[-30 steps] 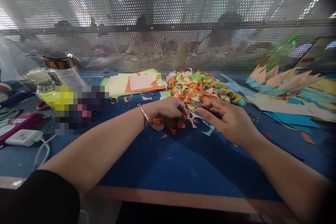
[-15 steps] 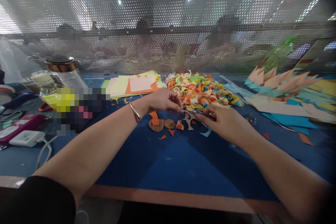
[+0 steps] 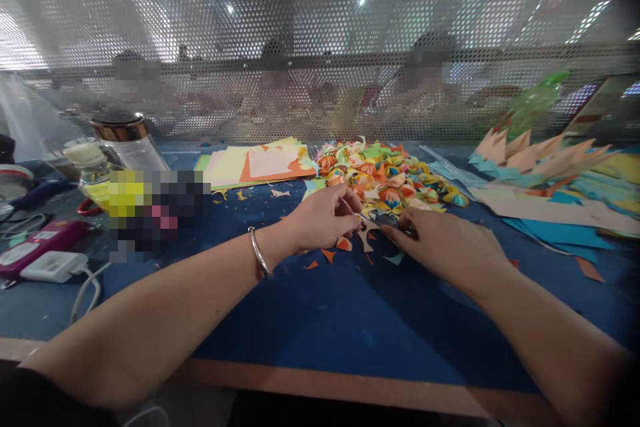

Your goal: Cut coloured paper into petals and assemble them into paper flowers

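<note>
My left hand (image 3: 325, 219), with a silver bangle at the wrist, has its thumb and index finger pinched together over paper scraps; what lies in the pinch is too small to make out. Close by on the right, the fingers of my right hand (image 3: 443, 240) are curled round something dark and thin that points towards the left fingertips. I cannot tell its kind. Pale and orange paper offcuts (image 3: 344, 243) lie on the blue tabletop beneath the fingers. Just behind both hands is a heap of folded colourful paper pieces (image 3: 390, 177).
Stacked paper sheets (image 3: 270, 163) lie at the back left. Peach and blue pointed paper pieces (image 3: 530, 153) and blue sheets (image 3: 555, 227) are at right. A jar (image 3: 130, 143), a bottle (image 3: 93, 173) and a purple power strip (image 3: 45, 247) stand left. A perforated screen (image 3: 310, 13) rises behind.
My left hand has moved right and slightly nearer to me, and its fingertips now meet close to the right hand's. It covers the round wooden discs seen before. The right hand has shifted slightly right.
</note>
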Tool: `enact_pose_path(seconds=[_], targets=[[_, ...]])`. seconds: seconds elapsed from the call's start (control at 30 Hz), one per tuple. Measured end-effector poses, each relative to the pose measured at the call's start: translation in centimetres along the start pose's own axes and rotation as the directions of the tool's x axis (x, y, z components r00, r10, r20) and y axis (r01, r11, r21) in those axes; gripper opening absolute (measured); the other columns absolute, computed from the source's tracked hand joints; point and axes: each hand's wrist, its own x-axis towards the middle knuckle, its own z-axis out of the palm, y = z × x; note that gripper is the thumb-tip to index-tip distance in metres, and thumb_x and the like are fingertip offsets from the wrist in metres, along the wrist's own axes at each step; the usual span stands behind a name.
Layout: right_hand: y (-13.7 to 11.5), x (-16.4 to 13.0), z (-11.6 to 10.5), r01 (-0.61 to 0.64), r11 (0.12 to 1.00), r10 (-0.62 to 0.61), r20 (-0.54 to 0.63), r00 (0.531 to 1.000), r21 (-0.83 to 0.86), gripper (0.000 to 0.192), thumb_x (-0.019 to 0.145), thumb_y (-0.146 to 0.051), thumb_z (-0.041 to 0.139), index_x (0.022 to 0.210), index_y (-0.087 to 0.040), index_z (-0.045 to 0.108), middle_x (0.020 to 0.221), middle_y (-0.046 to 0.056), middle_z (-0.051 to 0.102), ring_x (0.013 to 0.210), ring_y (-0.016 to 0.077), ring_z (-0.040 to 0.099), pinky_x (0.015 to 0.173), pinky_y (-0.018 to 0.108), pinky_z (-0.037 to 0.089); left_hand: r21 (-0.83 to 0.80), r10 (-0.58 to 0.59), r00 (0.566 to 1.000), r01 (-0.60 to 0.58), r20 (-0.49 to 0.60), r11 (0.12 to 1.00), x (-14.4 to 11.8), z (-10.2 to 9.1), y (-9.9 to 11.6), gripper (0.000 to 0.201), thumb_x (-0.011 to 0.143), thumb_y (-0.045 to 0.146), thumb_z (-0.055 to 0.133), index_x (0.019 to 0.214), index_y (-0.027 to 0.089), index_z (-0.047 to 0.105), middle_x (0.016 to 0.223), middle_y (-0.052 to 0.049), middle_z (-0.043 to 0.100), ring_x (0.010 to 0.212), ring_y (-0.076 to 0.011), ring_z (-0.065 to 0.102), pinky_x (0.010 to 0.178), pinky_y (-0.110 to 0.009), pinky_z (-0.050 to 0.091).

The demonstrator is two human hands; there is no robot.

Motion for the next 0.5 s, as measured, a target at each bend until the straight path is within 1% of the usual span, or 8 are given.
enact_pose_path(seconds=[0.07,0.17,0.23,0.3,0.37,0.4,0.5], targets=[[0.0,-0.2,0.0,0.017,1.000,-0.016,-0.036,0.999,0.005,0.050,0.091,-0.072,0.053,0.074,-0.027,0.067,0.070,0.010,0.072,0.056,0.0270,0.063,0.049,0.035,0.031,0.008,-0.012,1.000,0.012,-0.014,1.000,0.0,0.0,-0.5,0.019,0.088,0.012,0.060,0.102,0.019,0.052,0.079,0.001,0.060,0.070,-0.0120,0.061,0.065,-0.028,0.048],[0.0,-0.3,0.0,0.089,0.991,-0.074,-0.150,0.986,0.100,0.041,0.092,-0.064,0.056,0.081,-0.026,0.067,0.081,0.010,0.076,0.061,0.0258,0.065,0.050,0.034,0.030,0.008,-0.005,1.000,0.005,-0.017,1.000,0.2,-0.4,-1.1,0.021,0.090,0.012,0.060,0.107,0.020,0.051,0.078,0.001,0.059,0.071,-0.0125,0.061,0.068,-0.029,0.048],[-0.1,-0.3,0.0,0.141,0.970,-0.098,-0.208,0.973,0.199,0.034,0.093,-0.056,0.056,0.083,-0.025,0.066,0.084,0.008,0.075,0.063,0.0240,0.065,0.052,0.033,0.033,-0.005,0.033,0.999,-0.033,-0.021,0.999,0.3,-0.7,-1.3,0.021,0.091,0.012,0.060,0.109,0.019,0.051,0.080,0.001,0.060,0.073,-0.0127,0.062,0.071,-0.029,0.049],[-0.3,-0.4,-0.1,0.211,0.929,-0.145,-0.224,0.964,0.305,0.029,0.094,-0.049,0.054,0.083,-0.025,0.066,0.081,0.007,0.072,0.064,0.0219,0.063,0.055,0.033,0.039,0.034,0.090,0.995,-0.089,-0.036,0.995,0.5,-0.9,-1.7,0.018,0.091,0.013,0.061,0.107,0.018,0.053,0.083,0.000,0.061,0.078,-0.0133,0.063,0.074,-0.029,0.049],[-0.6,-0.5,-0.3,0.281,0.876,-0.219,-0.195,0.956,0.393,0.027,0.095,-0.045,0.054,0.082,-0.025,0.067,0.077,0.006,0.070,0.063,0.0201,0.062,0.059,0.033,0.043,0.127,0.152,0.987,-0.143,-0.057,0.981,0.6,-1.1,-2.1,0.012,0.092,0.013,0.062,0.102,0.017,0.057,0.087,-0.002,0.064,0.083,-0.0139,0.063,0.078,-0.029,0.049],[-0.7,-0.5,-0.4,0.300,0.854,-0.254,-0.162,0.954,0.425,0.027,0.094,-0.043,0.054,0.082,-0.025,0.068,0.075,0.005,0.069,0.062,0.0195,0.061,0.059,0.033,0.043,0.185,0.177,0.982,-0.163,-0.063,0.969,0.7,-1.1,-2.3,0.009,0.092,0.013,0.062,0.099,0.017,0.059,0.088,-0.002,0.065,0.083,-0.0140,0.062,0.079,-0.030,0.048],[-1.1,-0.7,-0.6,0.292,0.828,-0.317,-0.029,0.948,0.479,0.025,0.092,-0.043,0.057,0.082,-0.025,0.070,0.070,0.003,0.068,0.059,0.0185,0.059,0.055,0.032,0.042,0.322,0.230,0.972,-0.201,-0.052,0.925,0.7,-1.1,-2.6,0.006,0.091,0.014,0.061,0.094,0.017,0.064,0.090,-0.003,0.069,0.082,-0.0147,0.062,0.081,-0.031,0.048]])
